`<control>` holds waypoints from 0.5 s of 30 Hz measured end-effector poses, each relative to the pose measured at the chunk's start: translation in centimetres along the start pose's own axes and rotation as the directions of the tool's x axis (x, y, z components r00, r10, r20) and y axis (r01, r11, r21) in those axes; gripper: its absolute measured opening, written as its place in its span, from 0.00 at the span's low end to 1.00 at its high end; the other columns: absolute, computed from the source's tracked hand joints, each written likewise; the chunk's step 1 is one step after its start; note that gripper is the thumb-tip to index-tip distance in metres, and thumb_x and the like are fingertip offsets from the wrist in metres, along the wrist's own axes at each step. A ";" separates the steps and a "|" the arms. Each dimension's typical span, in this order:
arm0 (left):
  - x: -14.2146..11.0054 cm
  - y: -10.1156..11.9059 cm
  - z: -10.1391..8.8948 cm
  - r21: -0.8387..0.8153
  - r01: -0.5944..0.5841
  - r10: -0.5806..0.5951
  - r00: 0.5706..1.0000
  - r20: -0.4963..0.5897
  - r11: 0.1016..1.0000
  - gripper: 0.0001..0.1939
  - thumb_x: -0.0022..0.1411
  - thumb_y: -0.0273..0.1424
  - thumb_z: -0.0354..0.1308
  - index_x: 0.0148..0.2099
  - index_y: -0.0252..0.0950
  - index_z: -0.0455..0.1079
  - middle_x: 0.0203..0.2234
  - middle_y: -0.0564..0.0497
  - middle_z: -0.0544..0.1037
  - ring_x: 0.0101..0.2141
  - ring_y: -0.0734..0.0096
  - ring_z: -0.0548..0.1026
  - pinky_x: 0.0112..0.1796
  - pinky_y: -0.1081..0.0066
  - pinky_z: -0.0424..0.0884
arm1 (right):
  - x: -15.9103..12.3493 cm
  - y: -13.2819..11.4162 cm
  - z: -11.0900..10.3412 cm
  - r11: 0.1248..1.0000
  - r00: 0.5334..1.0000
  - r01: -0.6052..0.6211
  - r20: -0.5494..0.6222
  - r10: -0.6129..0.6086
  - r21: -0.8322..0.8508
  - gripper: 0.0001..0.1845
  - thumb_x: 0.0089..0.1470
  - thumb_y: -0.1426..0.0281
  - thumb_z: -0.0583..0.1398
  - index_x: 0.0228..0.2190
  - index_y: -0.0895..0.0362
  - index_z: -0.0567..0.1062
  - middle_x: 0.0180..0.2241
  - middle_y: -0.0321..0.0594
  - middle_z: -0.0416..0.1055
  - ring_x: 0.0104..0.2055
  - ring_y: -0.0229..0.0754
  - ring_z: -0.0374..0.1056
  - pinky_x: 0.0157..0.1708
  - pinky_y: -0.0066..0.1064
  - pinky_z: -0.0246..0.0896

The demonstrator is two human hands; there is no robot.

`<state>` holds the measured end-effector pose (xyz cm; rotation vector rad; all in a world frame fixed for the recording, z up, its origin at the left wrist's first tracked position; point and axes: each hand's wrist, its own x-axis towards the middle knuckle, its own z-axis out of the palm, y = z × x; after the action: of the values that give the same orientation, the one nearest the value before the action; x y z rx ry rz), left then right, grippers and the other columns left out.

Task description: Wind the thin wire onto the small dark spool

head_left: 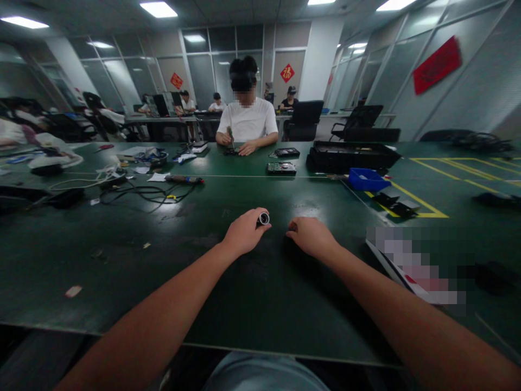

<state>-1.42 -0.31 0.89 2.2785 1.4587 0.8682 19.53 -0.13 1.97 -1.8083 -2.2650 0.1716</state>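
My left hand [244, 234] is closed around a small dark cylinder [264, 219] with a silver-rimmed round end. That open-looking end faces me, and the fingers hide most of its body. A short gap to the right, my right hand [311, 234] has its fingers curled inward just above the green tabletop [264, 304]. Whatever its fingertips may pinch is hidden or too small to name.
Across the table a person in a white shirt [247, 119] works with a tool. Opened drive-like devices [281, 168], a black case [353, 156] and a blue bin [368, 179] stand beyond my hands. Black cables [142, 194] lie left; a blurred flat item [411, 266] lies right.
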 end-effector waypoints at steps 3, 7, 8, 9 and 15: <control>0.0 0.0 0.0 -0.011 -0.004 0.004 1.000 -0.006 1.000 0.14 0.63 0.35 0.58 0.51 0.42 0.69 0.44 0.49 0.77 0.44 0.61 0.75 0.46 0.63 0.69 | -0.6 -1.0 -0.7 0.992 0.997 0.076 -0.029 -0.074 0.096 0.11 0.57 0.69 0.60 0.41 0.53 0.80 0.40 0.43 0.80 0.40 0.48 0.75 0.38 0.36 0.66; 0.0 -0.1 0.1 -0.045 -0.009 0.009 1.000 -0.005 0.999 0.15 0.62 0.35 0.59 0.51 0.43 0.68 0.44 0.49 0.77 0.44 0.61 0.75 0.46 0.62 0.69 | -1.4 -2.2 -1.5 0.947 0.977 0.172 -0.171 -0.128 0.272 0.14 0.59 0.68 0.59 0.46 0.53 0.77 0.43 0.41 0.80 0.43 0.45 0.75 0.42 0.34 0.65; 0.0 0.0 0.0 -0.055 -0.015 0.015 1.000 -0.002 0.998 0.14 0.62 0.34 0.59 0.51 0.43 0.68 0.44 0.49 0.77 0.44 0.61 0.75 0.46 0.63 0.69 | -1.6 -2.4 -1.6 0.939 0.975 0.174 -0.189 -0.121 0.297 0.12 0.58 0.67 0.60 0.45 0.53 0.77 0.40 0.40 0.80 0.40 0.44 0.75 0.39 0.33 0.65; 0.0 0.0 0.0 -0.065 -0.024 0.024 1.000 0.001 0.998 0.14 0.62 0.34 0.59 0.51 0.42 0.69 0.44 0.49 0.77 0.44 0.62 0.75 0.46 0.63 0.69 | -1.7 -2.5 -1.7 0.933 0.972 0.179 -0.202 -0.119 0.311 0.11 0.58 0.66 0.61 0.42 0.53 0.77 0.38 0.39 0.80 0.38 0.43 0.74 0.37 0.32 0.65; -0.2 0.8 -0.3 -0.125 -0.084 0.090 0.995 0.048 0.989 0.12 0.65 0.38 0.56 0.49 0.41 0.70 0.44 0.49 0.77 0.43 0.63 0.74 0.44 0.64 0.70 | -2.0 -2.8 -1.9 0.901 0.952 0.255 -0.256 -0.170 0.351 0.06 0.55 0.65 0.64 0.35 0.53 0.79 0.31 0.35 0.78 0.30 0.40 0.70 0.31 0.31 0.60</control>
<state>-1.10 -0.88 1.53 2.2701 1.2556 0.8896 17.75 -2.82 4.24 -1.3034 -2.0790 0.3295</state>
